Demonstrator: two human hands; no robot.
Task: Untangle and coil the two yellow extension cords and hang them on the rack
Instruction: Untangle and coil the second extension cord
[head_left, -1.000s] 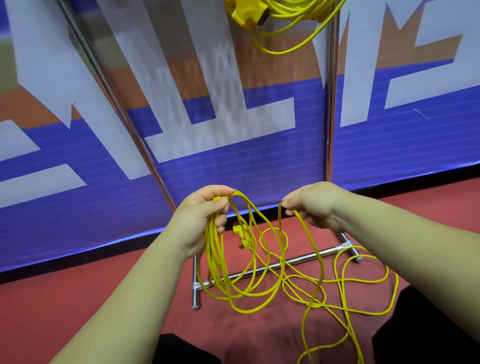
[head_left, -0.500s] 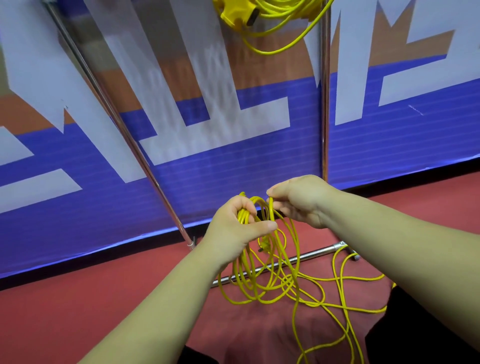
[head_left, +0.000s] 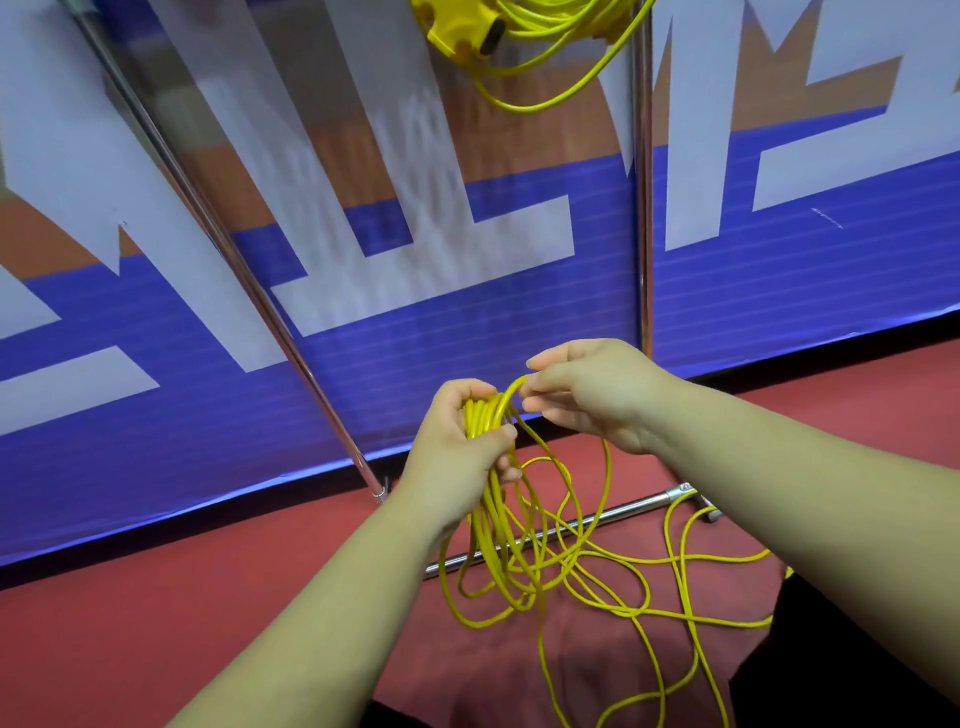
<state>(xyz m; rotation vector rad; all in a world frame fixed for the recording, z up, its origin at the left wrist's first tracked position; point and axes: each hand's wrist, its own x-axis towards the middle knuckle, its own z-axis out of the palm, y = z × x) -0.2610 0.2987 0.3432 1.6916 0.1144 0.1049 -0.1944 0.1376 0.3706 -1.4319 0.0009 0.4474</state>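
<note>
Looking down from my head, my left hand (head_left: 460, 447) is curled round the gathered loops of the second yellow cord (head_left: 485, 415), with the thumb closed over the bundle. The loops hang from that hand down to the red floor (head_left: 208, 597). My right hand (head_left: 597, 395) is just beside it, pinching a single strand between thumb and fingertips at the top of the bundle. The rest of this cord lies in loose, overlapping curls on the floor, crossing the base bar (head_left: 639, 504) of the rack (head_left: 643, 208) and running off toward my right side. I can't tell where its plug end is.

The first cord (head_left: 550, 26) already hangs coiled at the top of the view beside the rack's upright, along with its yellow socket block (head_left: 457, 31).

I judge this cord to be thin, light and limp, with a little spring in it. The loops will want to splay and twist if my left hand loosens. The jacket looks smooth, so it should slide through a light pinch. I'd keep hold of the bundle at its top. With my right hand I'd take the free strand a little way down, clear of the crossings on the floor, so each new turn comes up untwisted.
</note>
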